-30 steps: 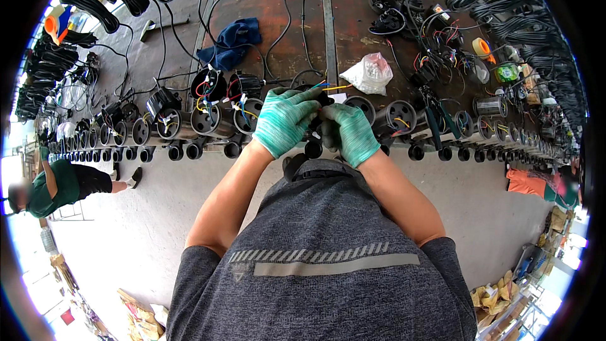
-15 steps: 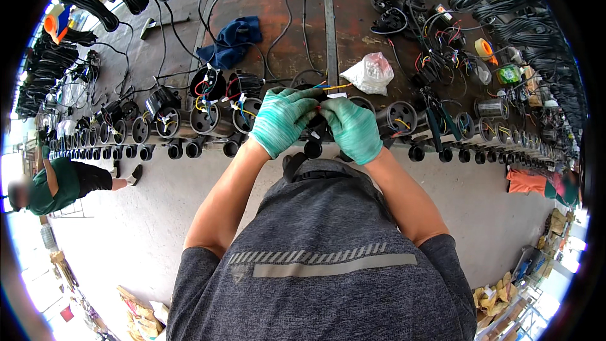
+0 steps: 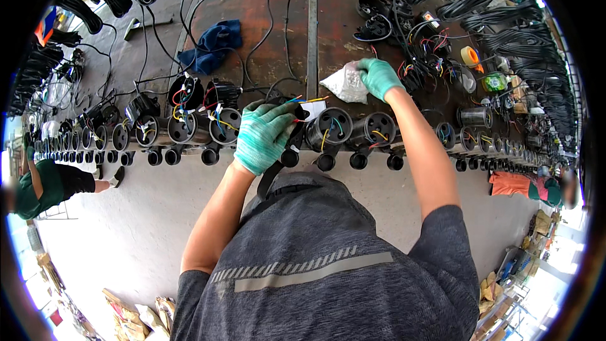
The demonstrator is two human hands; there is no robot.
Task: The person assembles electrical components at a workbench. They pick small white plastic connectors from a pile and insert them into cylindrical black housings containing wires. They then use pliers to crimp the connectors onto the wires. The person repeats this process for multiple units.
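White bag (image 3: 345, 84) touches right fingers (image 3: 372, 65) — left fingers (image 3: 283, 110) curl beside wires (image 3: 318, 99) — both holds unclear.

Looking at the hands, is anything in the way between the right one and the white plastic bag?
Nothing visible is: the right hand is at the upper right edge of the white plastic bag, fingertips on or just over it. The left hand is off to the left, clear of that gap.
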